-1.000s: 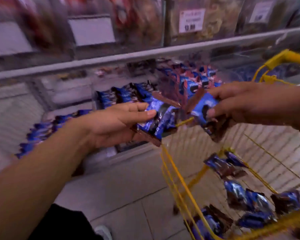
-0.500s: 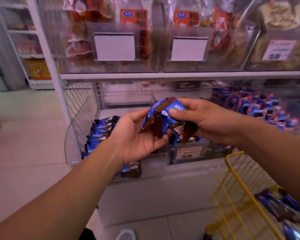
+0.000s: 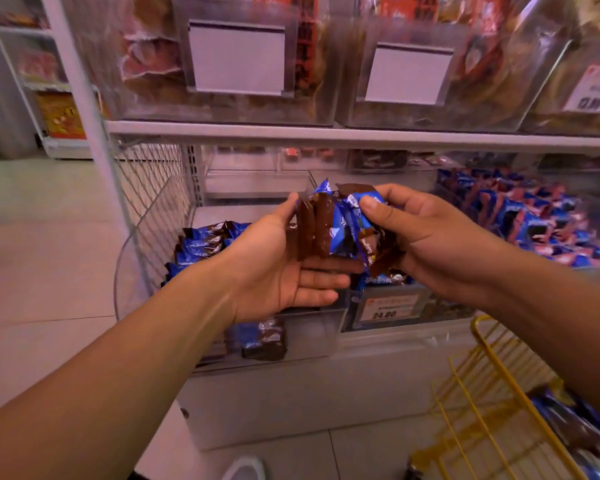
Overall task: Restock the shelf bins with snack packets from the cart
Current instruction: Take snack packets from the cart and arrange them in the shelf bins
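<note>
A bunch of blue and brown snack packets (image 3: pixel 340 223) is held between both hands above the low shelf bin (image 3: pixel 312 327). My left hand (image 3: pixel 284 268) lies palm up under the bunch, fingers extended, thumb against the brown packet ends. My right hand (image 3: pixel 420 237) pinches the bunch from the right, thumb on top. Inside the bin, to the left, stands a row of the same blue packets (image 3: pixel 201 244). The yellow wire cart (image 3: pixel 499 403) is at the lower right with more packets (image 3: pixel 575 424) in it.
The bin to the right holds blue and red packets (image 3: pixel 541 220). A price tag (image 3: pixel 388 306) hangs on the bin front. Clear bins with white labels (image 3: pixel 236 60) fill the shelf above. A wire side panel (image 3: pixel 153 202) closes the shelf's left end; tiled floor lies left.
My view has swung from the cart to the shelf. Both hands came together over the left bin, merging their packets into one bunch, and my left hand has opened flat beneath it.
</note>
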